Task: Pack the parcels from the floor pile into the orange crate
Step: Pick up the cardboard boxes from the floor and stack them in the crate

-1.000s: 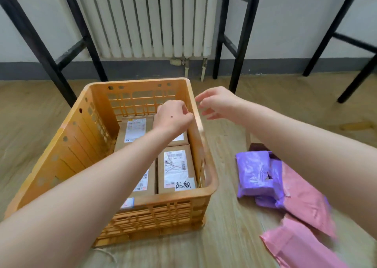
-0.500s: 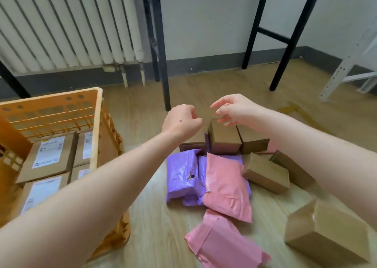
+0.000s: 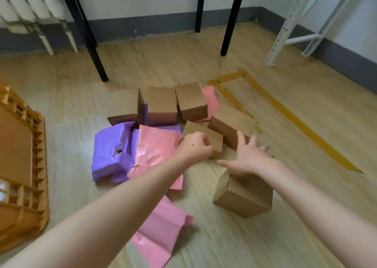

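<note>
The floor pile lies mid-frame: several brown cardboard boxes, a purple mailer bag (image 3: 111, 151), a pink mailer bag (image 3: 155, 147) and another pink bag (image 3: 161, 233) nearer me. My left hand (image 3: 193, 145) hovers with curled fingers, holding nothing, over a small flat box (image 3: 212, 137). My right hand (image 3: 247, 155) is spread open, above and between that box and a larger brown box (image 3: 242, 196) standing alone near me. The orange crate (image 3: 38, 165) shows only its right wall at the left edge.
Black metal frame legs (image 3: 91, 43) stand behind the pile, with another black leg (image 3: 230, 23) to the right. A white metal rack (image 3: 285, 29) fills the far right corner. A radiator (image 3: 26, 2) hangs on the back wall. Yellow tape strips (image 3: 285, 112) mark the wooden floor.
My view has swung right from the crate to the pile. Both hands have left the crate and come down over the boxes; my right hand has spread open.
</note>
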